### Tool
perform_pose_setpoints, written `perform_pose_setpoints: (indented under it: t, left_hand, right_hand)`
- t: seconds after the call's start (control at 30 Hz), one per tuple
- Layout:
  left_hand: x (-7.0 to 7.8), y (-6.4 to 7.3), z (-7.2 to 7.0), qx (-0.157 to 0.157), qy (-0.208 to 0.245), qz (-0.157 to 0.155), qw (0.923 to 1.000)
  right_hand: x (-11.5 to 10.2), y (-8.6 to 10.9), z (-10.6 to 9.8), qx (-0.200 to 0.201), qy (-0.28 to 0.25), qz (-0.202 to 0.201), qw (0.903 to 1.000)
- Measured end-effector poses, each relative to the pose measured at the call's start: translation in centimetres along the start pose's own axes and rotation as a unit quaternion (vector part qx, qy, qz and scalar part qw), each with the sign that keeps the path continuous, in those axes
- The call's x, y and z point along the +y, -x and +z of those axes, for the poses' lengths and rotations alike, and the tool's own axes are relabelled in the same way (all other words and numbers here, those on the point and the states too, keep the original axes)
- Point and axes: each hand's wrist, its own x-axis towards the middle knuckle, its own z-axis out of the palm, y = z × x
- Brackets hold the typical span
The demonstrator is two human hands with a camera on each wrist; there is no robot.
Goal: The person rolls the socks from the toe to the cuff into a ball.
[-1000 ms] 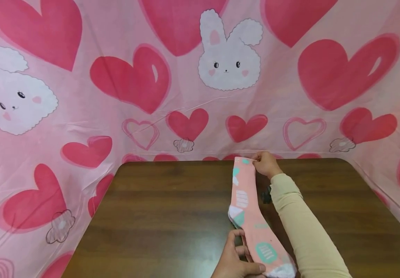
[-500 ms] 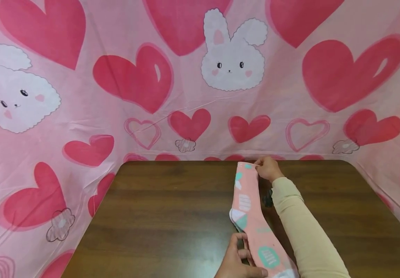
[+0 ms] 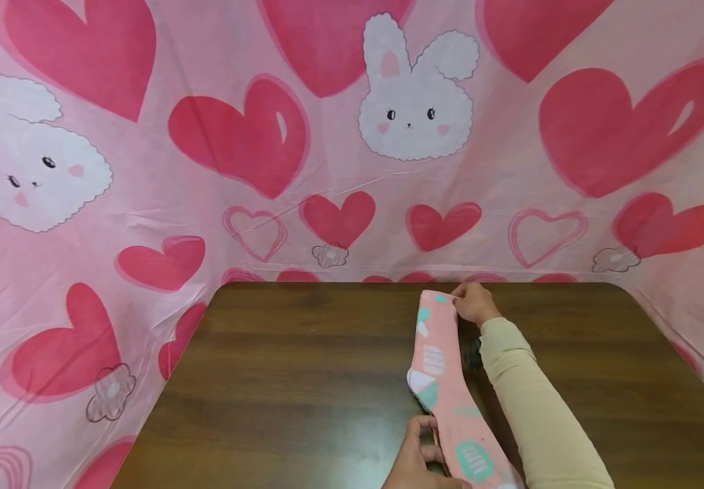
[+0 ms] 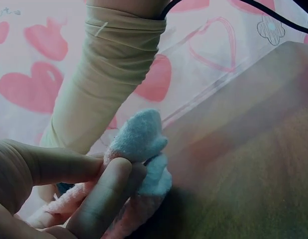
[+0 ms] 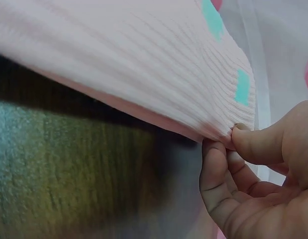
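Observation:
A long pink sock point(image 3: 443, 367) with white and teal patches stretches lengthwise above the wooden table in the head view. Its cuff points away and its toe drops out at the bottom edge. My right hand point(image 3: 475, 303) pinches the cuff's right corner between thumb and fingers, as the right wrist view shows at the ribbed cuff point(image 5: 228, 89). Near the toe, my left hand point(image 3: 415, 458) grips the sock's left edge. In the left wrist view, thumb and fingers of the left hand point(image 4: 69, 184) pinch the fabric below two pale toe ends point(image 4: 139, 137), one over the other.
The brown wooden table point(image 3: 290, 380) extends to both sides of the sock. A pink cloth point(image 3: 327, 163) with hearts and rabbits hangs behind it and at the sides. A small dark object point(image 3: 472, 354) shows beside the right wrist.
Both hands and the sock have shifted slightly toward me, so the toe has slid past the bottom edge of the head view. The grips look the same, and the background has drifted a little right.

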Motion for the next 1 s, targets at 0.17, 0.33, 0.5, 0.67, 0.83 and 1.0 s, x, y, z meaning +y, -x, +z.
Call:
perform_pose_setpoints:
  t: [0.17,0.33,0.5,0.67,0.83,1.0]
  left_hand:
    - [-0.42,-0.09,0.00,0.003,-0.018,0.007,0.9998]
    - [-0.53,0.07,0.08,0.007,-0.030,0.005,0.9995]
    - [-0.60,0.07,-0.01,0.013,-0.052,0.005,0.9985]
    - [-0.58,0.05,-0.21,0.032,-0.092,-0.001,0.9952]
    - [-0.24,0.25,-0.24,0.056,-0.118,-0.023,0.9911]
    - [0.14,0.59,-0.56,0.078,-0.147,-0.024,0.9857]
  right_hand:
    - [0.20,0.16,0.16,0.000,-0.002,0.009,1.0000]
    - [0.30,0.37,0.30,-0.001,-0.001,0.015,0.9999]
    - [0.36,0.43,0.39,0.002,0.001,0.016,0.9999]
    - [0.52,0.25,0.37,0.013,0.006,0.001,0.9999]
    - [0.54,0.05,0.07,0.025,0.003,-0.012,0.9996]
    - [0.31,0.08,-0.58,0.026,0.013,-0.024,0.9993]
